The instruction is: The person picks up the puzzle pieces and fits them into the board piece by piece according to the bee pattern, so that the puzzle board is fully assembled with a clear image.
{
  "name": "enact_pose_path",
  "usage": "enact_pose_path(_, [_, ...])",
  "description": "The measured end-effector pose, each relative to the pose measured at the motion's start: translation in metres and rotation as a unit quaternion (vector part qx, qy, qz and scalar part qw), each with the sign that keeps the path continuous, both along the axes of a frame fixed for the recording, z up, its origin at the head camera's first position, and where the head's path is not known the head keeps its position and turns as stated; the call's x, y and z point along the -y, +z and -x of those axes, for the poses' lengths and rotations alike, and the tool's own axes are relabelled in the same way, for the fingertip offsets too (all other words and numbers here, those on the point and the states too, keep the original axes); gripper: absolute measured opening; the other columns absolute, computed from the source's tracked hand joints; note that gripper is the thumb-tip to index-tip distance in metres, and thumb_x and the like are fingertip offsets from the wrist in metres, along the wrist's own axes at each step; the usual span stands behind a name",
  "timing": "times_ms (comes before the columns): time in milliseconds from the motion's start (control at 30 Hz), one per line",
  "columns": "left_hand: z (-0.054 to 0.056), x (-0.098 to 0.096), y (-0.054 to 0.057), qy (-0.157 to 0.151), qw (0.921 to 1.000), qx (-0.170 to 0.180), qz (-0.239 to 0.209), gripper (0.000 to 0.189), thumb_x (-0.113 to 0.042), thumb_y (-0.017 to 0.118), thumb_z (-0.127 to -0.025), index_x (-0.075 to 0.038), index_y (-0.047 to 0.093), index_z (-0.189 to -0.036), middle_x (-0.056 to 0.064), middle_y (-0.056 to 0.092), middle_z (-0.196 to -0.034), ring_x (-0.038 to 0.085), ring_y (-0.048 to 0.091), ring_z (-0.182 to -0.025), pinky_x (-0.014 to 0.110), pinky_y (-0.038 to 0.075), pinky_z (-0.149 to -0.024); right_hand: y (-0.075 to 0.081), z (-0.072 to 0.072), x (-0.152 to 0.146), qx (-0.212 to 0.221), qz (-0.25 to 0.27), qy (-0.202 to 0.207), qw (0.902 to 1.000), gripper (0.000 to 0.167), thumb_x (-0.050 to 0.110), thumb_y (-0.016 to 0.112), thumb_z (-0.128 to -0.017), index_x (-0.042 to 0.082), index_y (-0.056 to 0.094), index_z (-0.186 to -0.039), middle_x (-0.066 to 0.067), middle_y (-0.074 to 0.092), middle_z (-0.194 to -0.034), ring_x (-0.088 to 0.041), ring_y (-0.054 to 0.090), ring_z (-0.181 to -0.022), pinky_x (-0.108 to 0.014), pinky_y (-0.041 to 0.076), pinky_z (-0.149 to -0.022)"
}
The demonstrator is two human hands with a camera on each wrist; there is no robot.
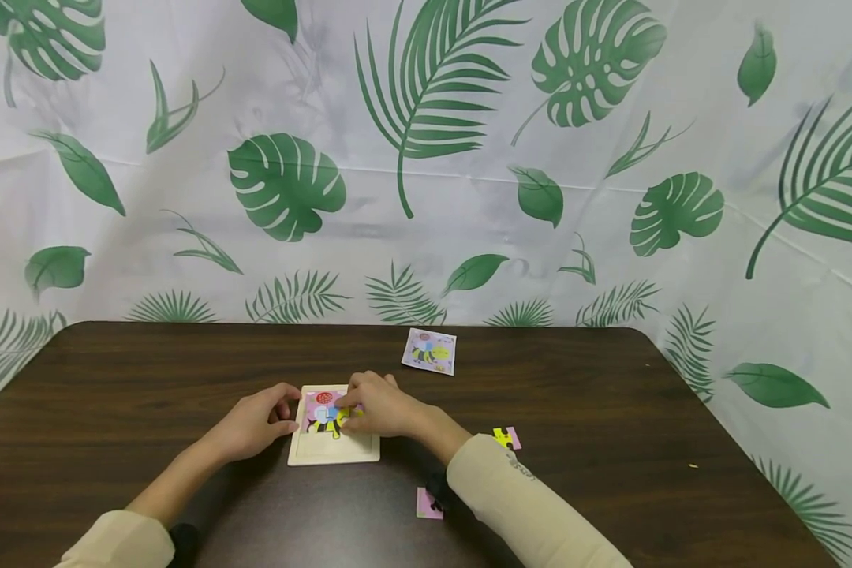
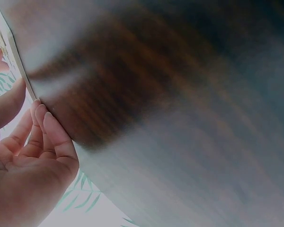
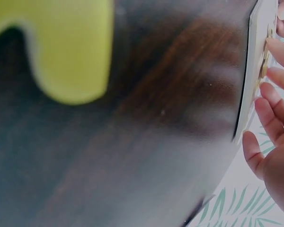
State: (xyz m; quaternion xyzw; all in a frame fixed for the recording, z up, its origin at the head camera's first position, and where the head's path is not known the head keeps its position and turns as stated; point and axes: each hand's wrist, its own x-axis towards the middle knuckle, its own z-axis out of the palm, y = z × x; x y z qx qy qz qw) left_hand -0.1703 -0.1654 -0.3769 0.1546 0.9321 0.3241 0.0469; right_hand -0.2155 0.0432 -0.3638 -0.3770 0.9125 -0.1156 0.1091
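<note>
A square wooden puzzle board (image 1: 335, 453) lies on the table, its upper part filled with pieces of a bee picture (image 1: 321, 424) and its lower strip bare wood. The thumb and fingertips of my left hand (image 1: 254, 424) touch the board's left edge, the fingers loosely bent. My right hand (image 1: 382, 406) reaches over the upper right of the board and pinches a puzzle piece (image 3: 264, 67) at its surface; the hand hides much of that piece. Beyond the board lies a picture card (image 1: 429, 352) with the same bee.
A yellow and pink puzzle piece (image 1: 508, 439) lies right of the board, beside the right sleeve (image 1: 532, 505). Another pink piece (image 1: 428, 505) lies nearer, partly covered by the dark wrist strap. The dark wooden table (image 1: 184, 355) ends at a leaf-patterned cloth (image 1: 461, 237).
</note>
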Motion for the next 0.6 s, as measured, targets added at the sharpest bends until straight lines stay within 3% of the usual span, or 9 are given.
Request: enact_pose_path(600, [-0.0011,0.0001,-0.0011,0.001,1.0000,-0.006,-0.006,0.033,-0.008,0.068,-0.080,0.002,0.053,-0.108,0.002,0.046,-0.078,0.015,0.042,-0.066,0.031,0.036,-0.059,0.0007,0.0013,0.0010,0.008,0.002,-0.007,0.9999,0.035,0.027,0.069,-0.082,0.016,0.065,-0.114,0.004,0.052,-0.094,-0.010,0.044,-0.090,-0.024,0.025,-0.069])
